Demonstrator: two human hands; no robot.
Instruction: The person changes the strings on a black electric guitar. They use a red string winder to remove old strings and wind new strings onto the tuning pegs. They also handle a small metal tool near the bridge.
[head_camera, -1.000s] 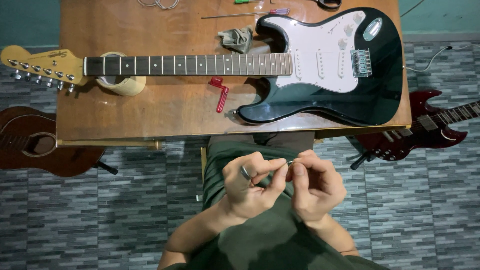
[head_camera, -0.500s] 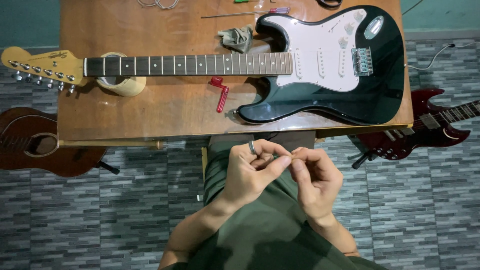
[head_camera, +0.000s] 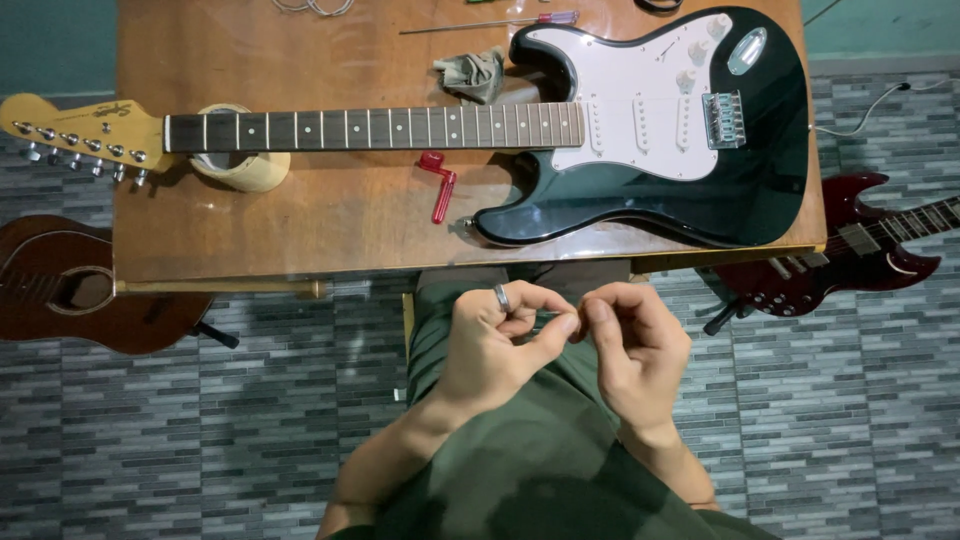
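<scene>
My left hand, with a ring on one finger, and my right hand meet over my lap in green cloth, just below the table's front edge. Thumb and fingertips of both hands pinch the same small thin wire, which hardly shows between them. A black electric guitar with a white pickguard lies on the wooden table above my hands. Its dark neck points left and carries no strings.
A tape roll props the neck near the headstock. A red winder, grey cloth, screwdriver and wire coils lie on the table. A red guitar and a brown acoustic guitar flank it.
My hands have risen slightly toward the table edge and my left hand has turned, showing the ring on top. The fingertips have closed tighter on the wire.
</scene>
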